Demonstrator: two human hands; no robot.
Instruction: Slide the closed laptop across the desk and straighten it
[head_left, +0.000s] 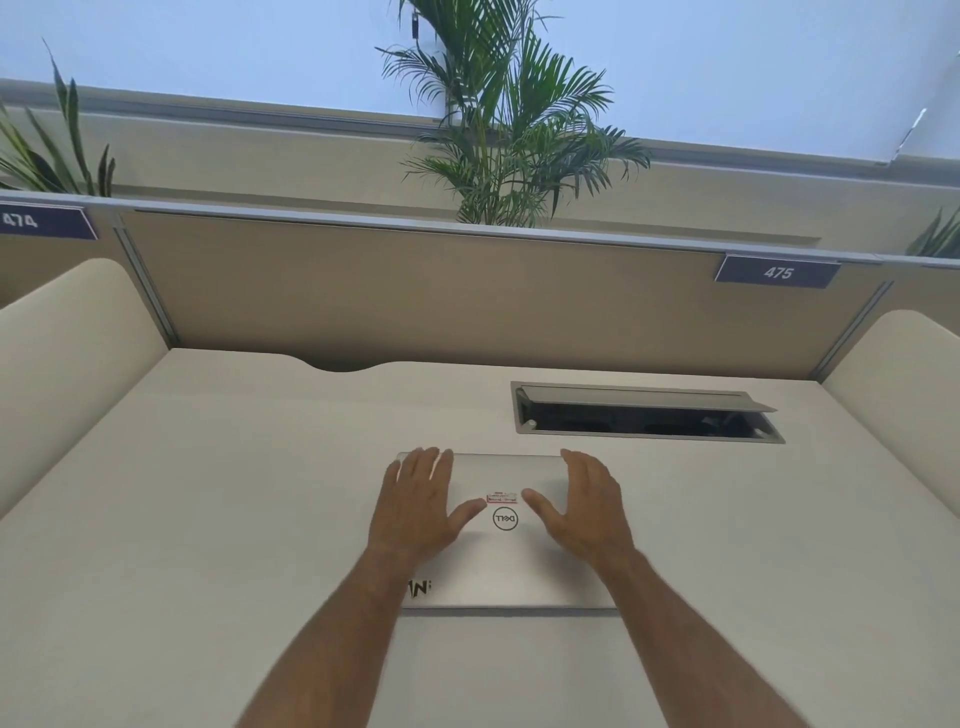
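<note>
A closed silver laptop (506, 561) lies flat on the cream desk (208, 493), its edges roughly parallel to the desk's back edge. It carries a round logo, a small red-and-white sticker and a black sticker at its near left corner. My left hand (418, 506) rests palm down on the lid's left side, fingers spread and reaching the far edge. My right hand (582, 501) lies flat on the right side, thumb pointing toward the logo. Neither hand curls around the laptop.
A recessed cable box (644, 413) with its lid raised sits just behind the laptop to the right. A beige partition (415, 291) closes the back, with curved side panels (67, 364) left and right. Plants stand behind.
</note>
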